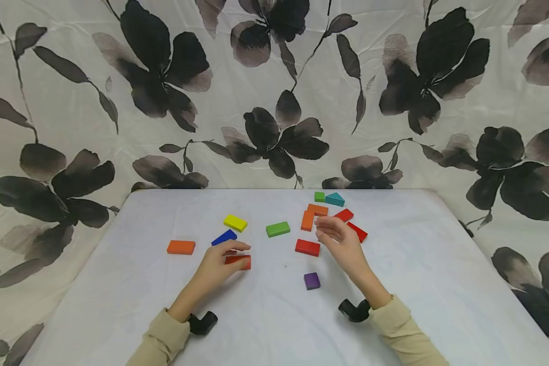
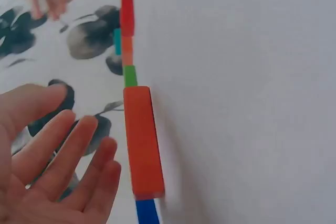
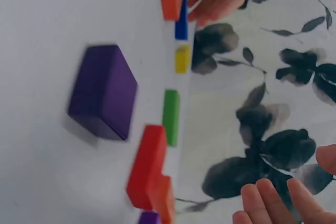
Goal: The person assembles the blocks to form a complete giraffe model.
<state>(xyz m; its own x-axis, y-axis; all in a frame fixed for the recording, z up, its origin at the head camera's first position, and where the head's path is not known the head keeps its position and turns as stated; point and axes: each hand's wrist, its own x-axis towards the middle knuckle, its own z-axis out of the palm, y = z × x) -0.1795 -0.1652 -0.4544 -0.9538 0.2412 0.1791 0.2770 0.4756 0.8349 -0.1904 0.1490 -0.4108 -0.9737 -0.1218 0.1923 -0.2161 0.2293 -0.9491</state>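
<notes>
My left hand (image 1: 221,264) hovers over a red-orange block (image 1: 238,262), its fingers spread and relaxed. In the left wrist view the same block (image 2: 143,142) lies on the table beside those fingers, with a gap between. A blue triangular block (image 1: 224,237) sits just beyond this hand. My right hand (image 1: 343,244) is held above the table with loosely bent fingers and nothing in them. It is nearest two orange blocks (image 1: 307,220) set at a corner, and a red block (image 1: 307,247) lies to its left. Part of a purple piece (image 3: 149,217) shows behind the red block in the right wrist view.
A purple block (image 1: 312,281) lies nearer the front. Green (image 1: 278,229), yellow (image 1: 235,222) and orange (image 1: 181,247) blocks are spread leftward. A small green block (image 1: 319,196), a teal triangle (image 1: 335,199) and red blocks (image 1: 358,232) lie at the back right. A floral cloth hangs behind.
</notes>
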